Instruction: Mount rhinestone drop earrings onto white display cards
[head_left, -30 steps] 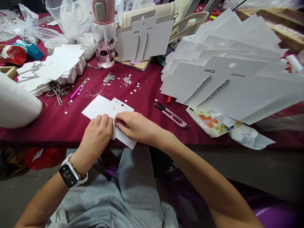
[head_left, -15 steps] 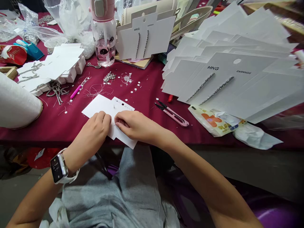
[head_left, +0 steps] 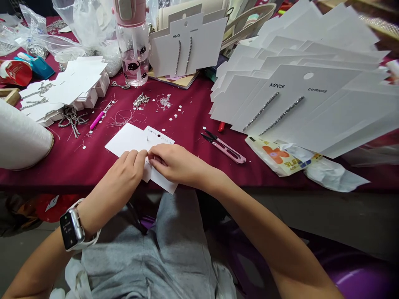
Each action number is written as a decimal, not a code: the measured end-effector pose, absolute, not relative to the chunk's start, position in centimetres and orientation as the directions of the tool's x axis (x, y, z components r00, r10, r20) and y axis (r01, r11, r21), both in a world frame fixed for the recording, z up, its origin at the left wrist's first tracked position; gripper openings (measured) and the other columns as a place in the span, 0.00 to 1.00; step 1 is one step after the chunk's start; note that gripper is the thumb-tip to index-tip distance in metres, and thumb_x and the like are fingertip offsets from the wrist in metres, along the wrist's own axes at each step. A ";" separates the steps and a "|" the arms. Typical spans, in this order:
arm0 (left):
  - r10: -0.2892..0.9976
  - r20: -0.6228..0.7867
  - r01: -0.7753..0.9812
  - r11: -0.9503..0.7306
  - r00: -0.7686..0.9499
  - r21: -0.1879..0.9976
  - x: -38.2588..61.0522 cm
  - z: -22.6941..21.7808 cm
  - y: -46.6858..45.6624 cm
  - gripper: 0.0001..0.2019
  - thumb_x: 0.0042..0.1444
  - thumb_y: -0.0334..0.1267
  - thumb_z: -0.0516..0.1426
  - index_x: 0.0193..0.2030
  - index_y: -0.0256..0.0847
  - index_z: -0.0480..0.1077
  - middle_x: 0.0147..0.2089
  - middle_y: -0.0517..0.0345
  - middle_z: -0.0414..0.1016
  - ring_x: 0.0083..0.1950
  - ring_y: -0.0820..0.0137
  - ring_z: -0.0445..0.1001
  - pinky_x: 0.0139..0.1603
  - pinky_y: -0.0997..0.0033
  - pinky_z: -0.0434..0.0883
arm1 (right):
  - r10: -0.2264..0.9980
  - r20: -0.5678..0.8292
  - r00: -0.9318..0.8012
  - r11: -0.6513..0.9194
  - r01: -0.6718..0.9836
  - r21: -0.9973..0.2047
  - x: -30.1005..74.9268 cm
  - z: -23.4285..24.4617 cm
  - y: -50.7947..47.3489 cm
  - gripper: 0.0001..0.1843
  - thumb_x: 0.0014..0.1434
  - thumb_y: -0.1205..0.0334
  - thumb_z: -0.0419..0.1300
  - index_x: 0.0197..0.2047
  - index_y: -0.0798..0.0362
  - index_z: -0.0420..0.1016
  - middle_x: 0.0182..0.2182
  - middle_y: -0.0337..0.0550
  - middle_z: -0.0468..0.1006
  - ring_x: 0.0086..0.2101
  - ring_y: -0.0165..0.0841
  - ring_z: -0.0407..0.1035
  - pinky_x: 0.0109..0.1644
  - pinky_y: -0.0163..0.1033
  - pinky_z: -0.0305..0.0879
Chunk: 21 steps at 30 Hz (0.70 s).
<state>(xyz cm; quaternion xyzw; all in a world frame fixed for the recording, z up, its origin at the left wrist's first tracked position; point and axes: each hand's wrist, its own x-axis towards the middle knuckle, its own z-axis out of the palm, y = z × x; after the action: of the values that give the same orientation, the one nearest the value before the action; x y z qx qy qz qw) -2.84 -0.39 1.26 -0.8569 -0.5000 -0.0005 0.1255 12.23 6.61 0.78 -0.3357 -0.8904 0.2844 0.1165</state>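
A white earring card (head_left: pixel 121 139) lies on the dark red tablecloth near the front edge, with a small hole and a small pin-like piece standing up from it. My left hand (head_left: pixel 127 170) rests on the card, its fingers bent and pressed together. My right hand (head_left: pixel 174 164) is curled over the card's other side, thumb and fingertips closed. Both sets of fingertips nearly meet over the middle of the card. Whatever they pinch is too small or too hidden to make out.
Pink thread snips (head_left: pixel 226 147) lie to the right. Behind stand a large stack of carded earrings (head_left: pixel 296 104) and a water bottle (head_left: pixel 134 54). At left are a stack of cards (head_left: pixel 77 83), a seam ripper (head_left: pixel 97 119), chains (head_left: pixel 73 118) and a white roll (head_left: pixel 21 133).
My left hand has moved slightly up toward my right fingertips, and the gap between the hands has narrowed. The whole view has shifted a little.
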 end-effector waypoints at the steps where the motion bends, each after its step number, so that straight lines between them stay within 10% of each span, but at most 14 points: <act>1: 0.859 0.104 0.850 -0.467 0.502 -0.244 -2.8 1.5 -0.5 0.18 0.50 0.18 0.42 0.46 0.29 0.61 0.40 0.48 0.64 0.38 0.64 0.62 0.41 0.64 0.66 | 0.664 0.016 -0.748 0.612 0.531 -0.587 12.2 0.8 6.6 0.08 0.58 0.69 0.49 0.33 0.59 0.68 0.29 0.42 0.69 0.28 0.25 0.58 0.33 0.32 0.51; 9: 0.831 0.084 0.744 -0.442 0.550 -0.501 -1.9 2.2 -1.0 0.14 0.47 0.18 0.43 0.35 0.30 0.66 0.31 0.50 0.61 0.32 0.62 0.60 0.31 0.64 0.63 | 0.664 0.007 -0.748 0.620 0.545 -0.564 12.2 1.0 6.4 0.09 0.58 0.69 0.48 0.34 0.59 0.68 0.30 0.42 0.70 0.29 0.26 0.59 0.34 0.32 0.51; 21: 0.813 0.031 0.770 -0.539 0.582 -0.342 -3.3 1.2 0.0 0.04 0.53 0.25 0.48 0.33 0.35 0.61 0.33 0.54 0.62 0.33 0.65 0.61 0.32 0.66 0.63 | 0.586 -0.045 -0.809 0.728 0.550 -0.410 12.2 1.3 6.0 0.10 0.61 0.69 0.43 0.37 0.60 0.64 0.35 0.46 0.69 0.31 0.28 0.59 0.35 0.33 0.53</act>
<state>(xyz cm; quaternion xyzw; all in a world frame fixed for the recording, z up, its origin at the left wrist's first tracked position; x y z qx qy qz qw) -3.25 0.04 1.22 -0.8746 -0.4524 0.0659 0.1613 12.23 5.96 1.30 -0.3058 -0.9285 0.2063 0.0435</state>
